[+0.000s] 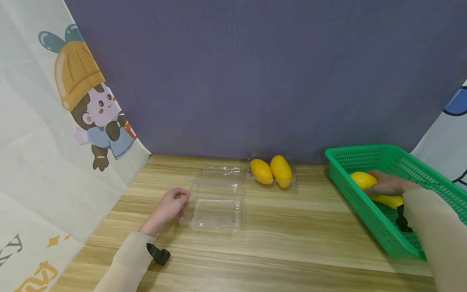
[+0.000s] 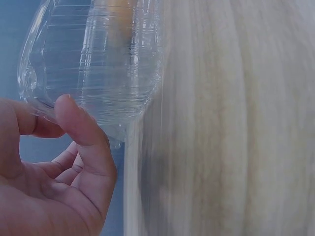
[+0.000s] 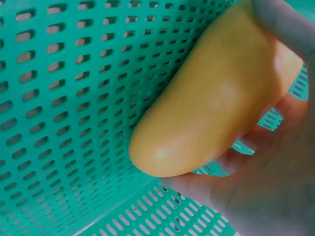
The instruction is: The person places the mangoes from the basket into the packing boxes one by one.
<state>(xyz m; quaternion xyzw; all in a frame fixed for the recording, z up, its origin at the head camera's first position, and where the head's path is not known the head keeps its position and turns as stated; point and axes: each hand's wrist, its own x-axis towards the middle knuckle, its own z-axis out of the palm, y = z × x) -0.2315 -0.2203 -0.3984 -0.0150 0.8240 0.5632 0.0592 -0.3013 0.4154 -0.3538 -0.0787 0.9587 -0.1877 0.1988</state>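
Observation:
My left hand (image 1: pixel 171 207) pinches the left edge of an empty clear plastic clamshell box (image 1: pixel 217 211) that lies opened out on the table. In the left wrist view, thumb and index finger (image 2: pixel 78 123) meet at the rim of the clear box (image 2: pixel 98 64). Reaching into a green basket (image 1: pixel 359 207), my right hand (image 1: pixel 390 184) grips a yellow mango (image 3: pixel 211 98), thumb over it and fingers beneath, close against the perforated basket wall. Another yellow fruit (image 1: pixel 390 201) shows under that hand, partly covered by hand and wrist.
Behind the opened box, a second clear box (image 1: pixel 294 178) holds two yellow mangoes (image 1: pixel 271 171) near the back of the wooden table (image 1: pixel 292 247). A dark cloth wall (image 1: pixel 237 81) closes off the back, with a printed white sheet (image 1: pixel 36 142) along the left.

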